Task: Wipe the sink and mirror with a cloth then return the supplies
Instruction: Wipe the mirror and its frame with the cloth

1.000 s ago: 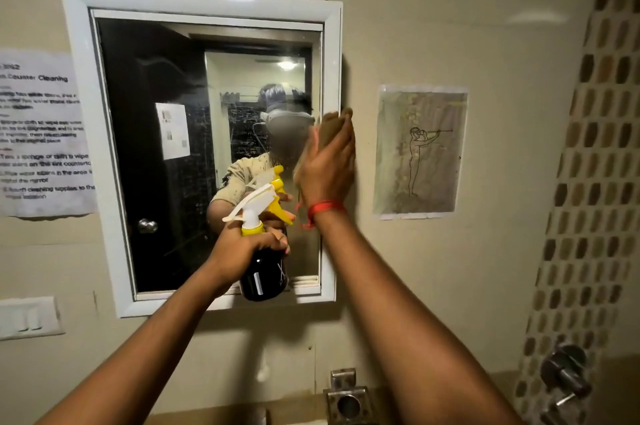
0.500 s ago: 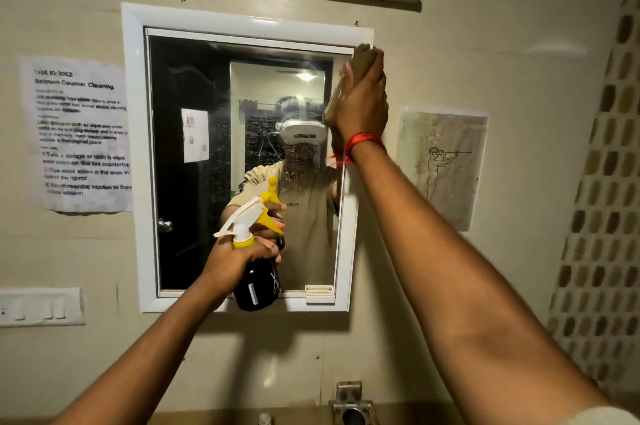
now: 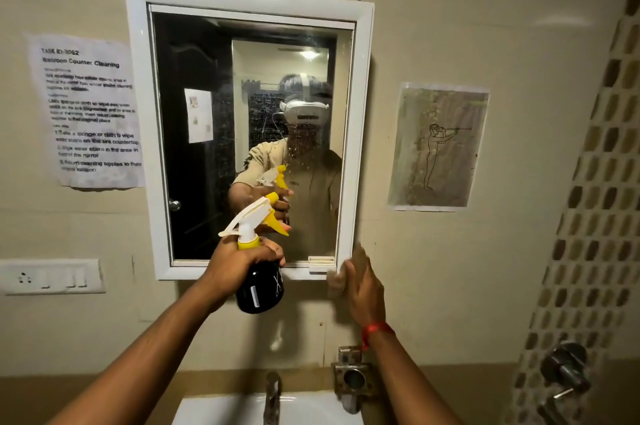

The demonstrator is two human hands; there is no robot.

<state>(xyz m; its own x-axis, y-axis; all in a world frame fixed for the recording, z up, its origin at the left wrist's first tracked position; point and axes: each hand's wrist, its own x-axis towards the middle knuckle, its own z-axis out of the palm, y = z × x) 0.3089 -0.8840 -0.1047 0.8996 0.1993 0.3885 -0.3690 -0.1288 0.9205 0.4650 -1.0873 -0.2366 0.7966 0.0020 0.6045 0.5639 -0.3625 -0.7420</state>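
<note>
A white-framed mirror (image 3: 194, 85) hangs on the beige wall, its glass speckled with droplets near the middle. My left hand (image 3: 242, 260) grips a black spray bottle (image 3: 261, 289) with a white and yellow trigger head, held in front of the mirror's lower edge. My right hand (image 3: 363, 282) presses a brownish cloth (image 3: 336, 281) against the frame's bottom right corner; the hand is motion-blurred and covers most of the cloth. The white sink (image 3: 225, 410) shows at the bottom edge with its steel tap (image 3: 272, 393).
A printed task sheet (image 3: 90, 109) is taped left of the mirror and a line drawing (image 3: 438, 147) right of it. A switch plate (image 3: 52, 276) sits lower left. A steel wall bracket (image 3: 353, 378) is above the sink; shower valves (image 3: 564, 376) stand on the tiled wall at right.
My right hand with the cloth went from mid-height up to the mirror's top right corner, then swept down its right edge to the bottom right corner. The spray bottle stayed put.
</note>
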